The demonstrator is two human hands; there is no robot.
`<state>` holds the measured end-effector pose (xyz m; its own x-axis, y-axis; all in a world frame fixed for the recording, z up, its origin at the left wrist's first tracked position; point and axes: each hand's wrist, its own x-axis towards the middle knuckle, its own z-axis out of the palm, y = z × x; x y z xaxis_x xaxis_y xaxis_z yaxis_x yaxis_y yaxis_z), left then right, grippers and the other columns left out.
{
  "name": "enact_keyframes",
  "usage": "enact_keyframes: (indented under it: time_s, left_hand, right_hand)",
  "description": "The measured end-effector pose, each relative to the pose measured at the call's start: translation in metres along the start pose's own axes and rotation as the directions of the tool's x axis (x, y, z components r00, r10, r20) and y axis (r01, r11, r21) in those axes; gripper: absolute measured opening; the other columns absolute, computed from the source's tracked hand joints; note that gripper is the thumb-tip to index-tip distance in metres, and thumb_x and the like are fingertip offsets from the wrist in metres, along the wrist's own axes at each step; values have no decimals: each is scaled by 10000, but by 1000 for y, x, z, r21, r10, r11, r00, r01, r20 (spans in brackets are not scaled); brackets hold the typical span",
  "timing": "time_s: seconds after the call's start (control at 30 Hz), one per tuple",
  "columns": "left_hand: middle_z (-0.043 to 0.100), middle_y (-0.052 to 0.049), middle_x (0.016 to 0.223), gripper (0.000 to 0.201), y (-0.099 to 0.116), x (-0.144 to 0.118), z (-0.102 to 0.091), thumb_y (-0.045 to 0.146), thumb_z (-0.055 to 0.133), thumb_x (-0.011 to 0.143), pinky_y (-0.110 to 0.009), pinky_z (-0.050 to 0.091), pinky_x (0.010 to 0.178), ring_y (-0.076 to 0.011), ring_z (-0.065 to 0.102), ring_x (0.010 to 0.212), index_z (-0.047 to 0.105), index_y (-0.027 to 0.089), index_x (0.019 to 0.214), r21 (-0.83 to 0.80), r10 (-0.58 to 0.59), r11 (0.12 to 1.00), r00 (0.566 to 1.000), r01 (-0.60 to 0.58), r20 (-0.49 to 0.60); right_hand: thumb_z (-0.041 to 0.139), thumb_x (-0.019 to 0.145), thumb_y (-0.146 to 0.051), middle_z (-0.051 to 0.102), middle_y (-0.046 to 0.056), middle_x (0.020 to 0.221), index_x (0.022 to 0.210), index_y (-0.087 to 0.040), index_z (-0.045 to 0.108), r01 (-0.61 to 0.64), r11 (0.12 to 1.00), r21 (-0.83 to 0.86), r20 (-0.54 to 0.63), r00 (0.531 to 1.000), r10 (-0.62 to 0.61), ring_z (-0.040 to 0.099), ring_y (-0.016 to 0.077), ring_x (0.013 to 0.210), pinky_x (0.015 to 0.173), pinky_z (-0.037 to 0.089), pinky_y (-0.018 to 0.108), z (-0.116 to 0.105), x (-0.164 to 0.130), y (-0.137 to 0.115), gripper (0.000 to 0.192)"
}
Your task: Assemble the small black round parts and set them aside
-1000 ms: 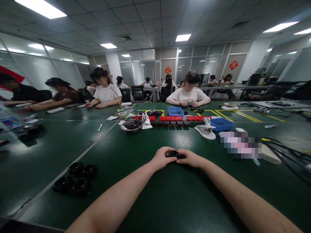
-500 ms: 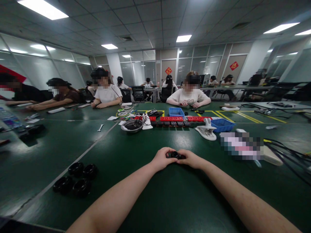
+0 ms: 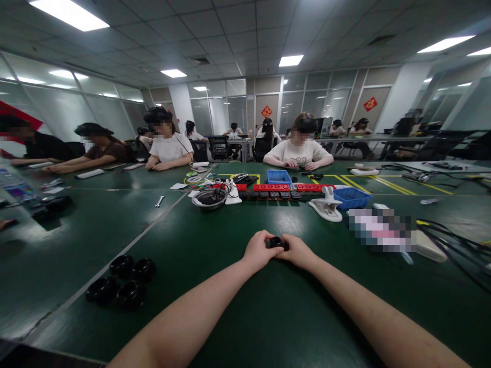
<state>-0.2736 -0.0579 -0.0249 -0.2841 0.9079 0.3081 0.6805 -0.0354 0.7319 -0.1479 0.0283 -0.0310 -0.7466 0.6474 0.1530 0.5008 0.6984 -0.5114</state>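
Between my two hands, over the green table (image 3: 215, 245), is a small black ring-shaped part (image 3: 275, 242). My left hand (image 3: 261, 248) grips it from the left, thumb in front and fingers behind. From the right, my right hand (image 3: 296, 250) closes on the same part, and its fingertips hide some of it. The two hands nearly meet. Several similar black rings, among them a near one (image 3: 131, 294) and a far one (image 3: 121, 265), sit in a cluster on the table to the left of my left forearm.
Beyond my hands are a metal bowl (image 3: 209, 199), red sockets (image 3: 270, 187), a white clip stand (image 3: 327, 208) and blue trays (image 3: 351, 197). A wrench (image 3: 159, 201) lies left. Black cables (image 3: 456, 245) and a pale case (image 3: 429, 245) lie right. A person (image 3: 298, 148) sits opposite.
My right hand has shifted slightly left, its fingers closer around the black ring-shaped part. My left hand keeps its grip. The ring cluster stays put.
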Motion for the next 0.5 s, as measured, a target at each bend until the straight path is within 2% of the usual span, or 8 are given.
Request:
enact_keyframes:
  time_s: [0.1, 0.2, 0.3, 0.4, 0.5]
  left_hand:
    - [509, -21, 797, 319, 2, 0, 1, 357, 626, 571, -240, 360, 609, -144, 469, 730, 516, 167, 803, 25, -17, 1000, 999, 18, -42]
    - [508, -23, 799, 299, 3, -1, -3, 336, 623, 581, -244, 361, 617, -146, 467, 735, 516, 167, 803, 31, 11, 999, 1000, -10, -29]
    - [498, -11, 776, 305, 2, 0, -10, 333, 623, 580, -231, 360, 586, -124, 452, 672, 530, 166, 818, -7, 67, 998, 995, -66, 70]
    - [497, -8, 775, 332, -2, 1, -16, 341, 617, 587, -218, 359, 572, -108, 439, 646, 541, 166, 859, -83, 124, 990, 974, -110, 189]
    - [512, -13, 798, 352, -4, 3, -18, 344, 615, 592, -216, 361, 581, -107, 444, 661, 542, 167, 887, -136, 151, 983, 958, -120, 245]
  right_hand:
    - [542, 637, -342, 519, 21, 657, 674, -162, 489, -53, 978, -203, -91, 995, 35, 450, 116, 572, 484, 253, 219, 6, -1, -10, 191]
    - [510, 673, -355, 533, 46, 710, 707, -162, 512, -57, 964, -261, -76, 996, 39, 479, 139, 627, 519, 284, 232, 6, -3, -16, 196]
    - [566, 617, -425, 525, 48, 790, 828, -161, 519, 46, 987, -155, -17, 999, -49, 485, 159, 706, 581, 329, 241, -3, -5, -14, 341]
    - [613, 577, -404, 508, 35, 849, 935, -170, 514, 188, 980, 62, 126, 973, -194, 476, 162, 765, 641, 356, 251, -16, -6, -6, 438]
    - [595, 611, -349, 501, 17, 799, 898, -156, 540, 157, 960, 234, 263, 940, -218, 472, 146, 725, 623, 368, 248, -25, -4, 2, 350]
